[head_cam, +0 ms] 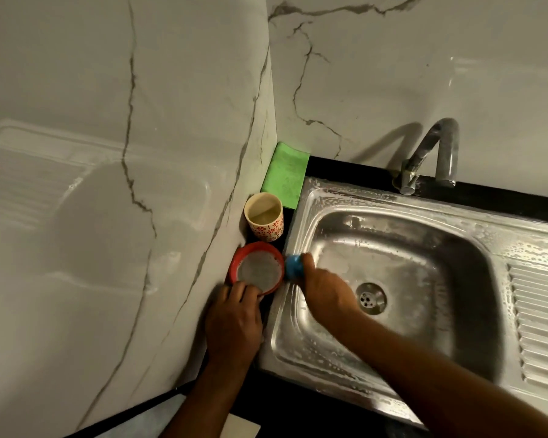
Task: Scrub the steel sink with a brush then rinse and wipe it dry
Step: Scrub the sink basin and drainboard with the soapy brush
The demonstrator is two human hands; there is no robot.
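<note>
Left hand (233, 324) fingers curl on near rim of red bowl (256, 268), on worktop strip left of sink (393, 279). Right hand (325, 290) grips blue brush (293, 263) at sink's left edge, beside bowl. Sink soapy, wet. Cup (264, 216) behind bowl; green cloth (286, 175) in back corner. Tap (431, 156) at sink's rear.

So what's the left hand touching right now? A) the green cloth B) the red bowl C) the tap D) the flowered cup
B: the left hand has its fingertips on the near rim of the red bowl, which sits beside the sink, while the right hand holds a blue brush.
</note>
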